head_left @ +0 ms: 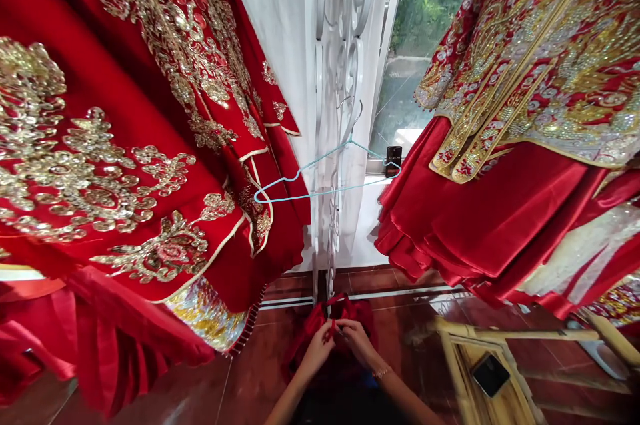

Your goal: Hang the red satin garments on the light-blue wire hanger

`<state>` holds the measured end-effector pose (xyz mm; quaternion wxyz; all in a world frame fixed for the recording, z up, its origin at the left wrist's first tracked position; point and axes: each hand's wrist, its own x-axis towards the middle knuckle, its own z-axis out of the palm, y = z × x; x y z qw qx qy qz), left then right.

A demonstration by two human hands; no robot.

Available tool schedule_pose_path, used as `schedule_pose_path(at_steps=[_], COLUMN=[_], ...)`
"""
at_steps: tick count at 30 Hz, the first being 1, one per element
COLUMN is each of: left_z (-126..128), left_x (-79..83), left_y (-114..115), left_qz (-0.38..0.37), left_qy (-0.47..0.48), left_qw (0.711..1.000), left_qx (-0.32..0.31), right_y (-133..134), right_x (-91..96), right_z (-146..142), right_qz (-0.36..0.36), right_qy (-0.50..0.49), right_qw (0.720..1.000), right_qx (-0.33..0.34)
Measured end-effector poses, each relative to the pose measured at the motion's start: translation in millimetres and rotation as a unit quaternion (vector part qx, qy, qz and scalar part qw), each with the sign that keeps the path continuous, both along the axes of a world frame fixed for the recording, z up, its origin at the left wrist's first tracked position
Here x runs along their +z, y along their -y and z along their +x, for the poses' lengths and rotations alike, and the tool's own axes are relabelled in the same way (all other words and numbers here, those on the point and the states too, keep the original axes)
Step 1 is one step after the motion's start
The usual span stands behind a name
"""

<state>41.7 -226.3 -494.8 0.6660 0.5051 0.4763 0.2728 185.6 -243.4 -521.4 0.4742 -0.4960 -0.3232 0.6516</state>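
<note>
A red gown with gold sequin embroidery (150, 78) hangs left of a pale-blue clothes hanger (325, 195), while a gold-beaded red jacket (530, 71) and a satin skirt (480, 225) hang to its right. Behind the hanger rises a white scrollwork rack (320, 65); below it and to the right stands a bamboo-framed seat (473, 347). Directly below the hanger, a bunched red cloth (314, 319) lies in front of the person, whose left hand (321, 339) and right hand (354, 338) meet over it, fingertips pinching a small fold; anything finer between them is too small to tell. The cloth looks slick, so a loosened pinch could let the fold slip, and its hanging bulk could drag it askew. A bracelet (381, 371) on the right wrist could snag loose threads. A black smartphone (394, 161), upright by the hanger's right end, could topple if the skirt brushes it; a second phone (491, 374), lying on the seat, could slide off after a bump.
</note>
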Motion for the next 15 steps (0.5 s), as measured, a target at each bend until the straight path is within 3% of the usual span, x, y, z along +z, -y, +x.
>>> schedule_pose_path(at_steps=[3, 6, 8, 10, 12, 14, 15], left_z=[-8.5, -24.3, -42.2, -64.9, -87.7, -104.7, -109.8], left_x=[36.2, 82.7, 114.0, 143.2, 171.0, 198.1, 211.0], left_y=[-11.9, -19.7, -22.5, -24.2, -25.4, -26.2, -26.3], left_qz=[0.036, 0.101, 0.153, 0.213, 0.274, 0.317, 0.334], left_qy=[0.043, 0.123, 0.142, 0.137, 0.134, 0.121, 0.109], left_qw=[0.998, 0.986, 0.97, 0.943, 0.909, 0.882, 0.871], left_qx=[0.022, 0.058, 0.126, 0.214, 0.284, 0.327, 0.343], right_y=[-16.6, -36.0, -50.8, -67.9, -89.2, -115.3, -129.8], right_x=[37.1, 87.3, 125.8, 165.4, 203.1, 235.5, 249.2], right_z=[-6.0, 12.7, 44.1, 86.9, 133.2, 174.6, 191.4], right_qz=[0.07, 0.156, 0.186, 0.223, 0.296, 0.368, 0.388], right_qy=[0.007, 0.044, 0.1, 0.147, 0.178, 0.182, 0.176], right_qw=[0.996, 0.973, 0.951, 0.933, 0.894, 0.854, 0.851], right_qx=[-0.061, -0.163, -0.226, -0.239, -0.285, -0.318, -0.308])
